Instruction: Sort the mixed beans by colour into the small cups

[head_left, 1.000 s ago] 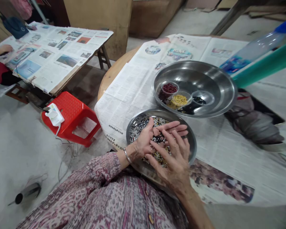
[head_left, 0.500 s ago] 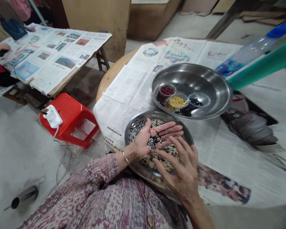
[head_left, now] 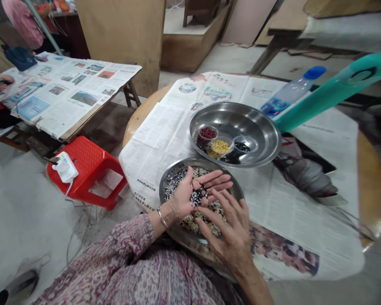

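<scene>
We note the left hand (head_left: 186,199) palm-up over a shallow round steel plate (head_left: 197,160), fingers loosely open, small black beans (head_left: 197,198) lying in the palm. The right hand (head_left: 228,241) sits palm-down, fingers spread and unclenched over mixed pale and dark grains (head_left: 206,222) in the plate. Just beside it, a larger steel basin (head_left: 238,120) rests on newspaper (head_left: 152,140).
</scene>
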Demonstrator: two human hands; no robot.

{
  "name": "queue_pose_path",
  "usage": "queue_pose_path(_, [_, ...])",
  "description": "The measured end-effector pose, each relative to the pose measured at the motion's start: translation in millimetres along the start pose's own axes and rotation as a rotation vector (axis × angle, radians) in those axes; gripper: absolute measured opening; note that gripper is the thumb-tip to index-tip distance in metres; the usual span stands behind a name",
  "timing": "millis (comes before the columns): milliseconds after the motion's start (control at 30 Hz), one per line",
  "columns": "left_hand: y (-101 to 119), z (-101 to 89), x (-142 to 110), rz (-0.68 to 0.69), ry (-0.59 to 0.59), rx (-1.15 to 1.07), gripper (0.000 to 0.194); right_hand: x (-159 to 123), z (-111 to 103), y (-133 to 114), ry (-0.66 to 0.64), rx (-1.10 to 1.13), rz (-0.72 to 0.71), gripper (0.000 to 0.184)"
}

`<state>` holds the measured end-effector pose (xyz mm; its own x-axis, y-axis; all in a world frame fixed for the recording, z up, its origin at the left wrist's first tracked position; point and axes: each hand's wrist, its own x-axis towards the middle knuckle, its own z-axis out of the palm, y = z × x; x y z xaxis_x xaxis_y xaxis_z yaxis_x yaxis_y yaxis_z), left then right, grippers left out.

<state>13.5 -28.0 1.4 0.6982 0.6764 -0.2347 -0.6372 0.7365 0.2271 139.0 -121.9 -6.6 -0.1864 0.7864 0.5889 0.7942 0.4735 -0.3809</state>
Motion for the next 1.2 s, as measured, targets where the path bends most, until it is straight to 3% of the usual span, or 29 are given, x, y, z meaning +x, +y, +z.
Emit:
queue_pose_path(133, [2, -0.3, -1, -0.016, -0.007, -0.050, 0.079, -6, 1, 3, 0.022, 0.013, 0.032, 0.026])
queue_pose_path(333, [-1, -0.8, -3, -0.020, 0.035, -0.054, 0.081, -2, 8, 4, 0.029, -0.027, 0.052, 0.044])
queue_pose_path(500, [1, -2.5, -3, -0.034, 0.020, -0.037, 0.079, 0, 9, 3, -0.005, -0.015, 0.045, 0.038])
queue_pose_path(767, [-2, 2.8, -5, -0.026, 0.059, -0.116, 0.079, -4, 3, 6, 0.003, -0.033, 0.050, 0.043])
queue_pose_path(867, [-5, 2.9, -5, -0.015, 0.073, -0.175, 0.074, -3, 2, 5, 0.027, -0.030, 0.065, 0.042])
queue_pose_path(1067, [-7, -0.3, -3, 0.095, 0.248, -0.306, 0.050, 0, 0, -1, 0.103, 0.021, 0.067, 0.042])
queue_pose_path(1200, [-12, -2.0, -2, 0.029, 0.161, -0.224, 0.052, 1, 4, -3, 0.083, -0.002, 0.054, 0.038])
